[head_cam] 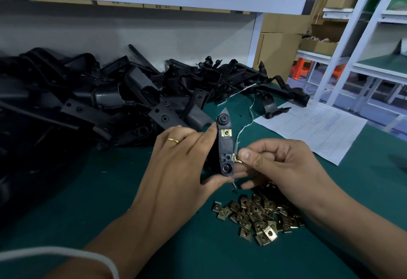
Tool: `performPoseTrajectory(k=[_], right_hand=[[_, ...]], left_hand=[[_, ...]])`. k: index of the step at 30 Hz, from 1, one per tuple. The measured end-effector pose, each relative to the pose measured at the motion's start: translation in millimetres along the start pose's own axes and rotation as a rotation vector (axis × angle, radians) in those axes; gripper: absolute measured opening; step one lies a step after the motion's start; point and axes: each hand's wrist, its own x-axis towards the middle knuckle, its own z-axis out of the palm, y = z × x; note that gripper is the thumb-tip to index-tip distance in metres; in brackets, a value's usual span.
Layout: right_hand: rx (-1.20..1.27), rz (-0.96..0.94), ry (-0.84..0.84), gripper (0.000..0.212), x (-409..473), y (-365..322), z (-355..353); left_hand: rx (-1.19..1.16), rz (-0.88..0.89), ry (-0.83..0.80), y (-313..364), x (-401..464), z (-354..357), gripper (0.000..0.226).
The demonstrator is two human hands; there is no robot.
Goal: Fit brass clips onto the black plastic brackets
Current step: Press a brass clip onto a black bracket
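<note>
Black and upright, the bracket stood gripped in the left hand, its long axis running away from the person, one brass clip already seated near its top. The right hand pinched a second clip between thumb and fingers, touching the bracket's right edge near the lower end. That hand was the nearer one; the clip probably had to slide leftward across the bracket. Spare clips lay heaped on the green mat below.
</note>
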Motion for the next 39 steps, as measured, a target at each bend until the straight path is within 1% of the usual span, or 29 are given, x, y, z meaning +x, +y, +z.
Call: performPoseTrajectory(k=[6, 11, 14, 17, 25, 29, 32, 36, 39], right_hand=[[-0.026, -0.038, -0.019, 0.02, 0, 0, -2], [-0.15, -0.075, -0.08, 0.018, 1, -5, -8], [-0.218, -0.081, -0.114, 0.016, 1, -6, -11], [-0.223, -0.078, -0.146, 0.014, 0, -7, -12], [-0.172, -0.05, -0.15, 0.017, 2, -1, -11], [-0.103, -0.088, -0.137, 0.018, 2, 2, -10], [-0.018, -0.133, -0.151, 0.016, 2, 3, -9], [0.115, -0.174, -0.191, 0.015, 1, 2, -4], [0.186, -0.179, -0.212, 0.024, 1, 1, 0]], left_hand=[[-0.065, 0.008, 0.016, 0, -2, 1, 0.088], [-0.083, -0.041, -0.047, 0, 0, -2, 0.092], [-0.105, -0.025, -0.073, -1, -1, -2, 0.091], [-0.117, 0.005, -0.06, -1, -2, -2, 0.09], [-0.083, 0.058, -0.06, -1, -3, -1, 0.085], [-0.116, 0.043, -0.013, -2, -3, 0, 0.088], [-0.201, 0.03, 0.045, 2, -3, -2, 0.089], [-0.402, 0.018, 0.085, 7, -4, -5, 0.089], [-0.453, 0.021, 0.07, 9, -4, -8, 0.09]])
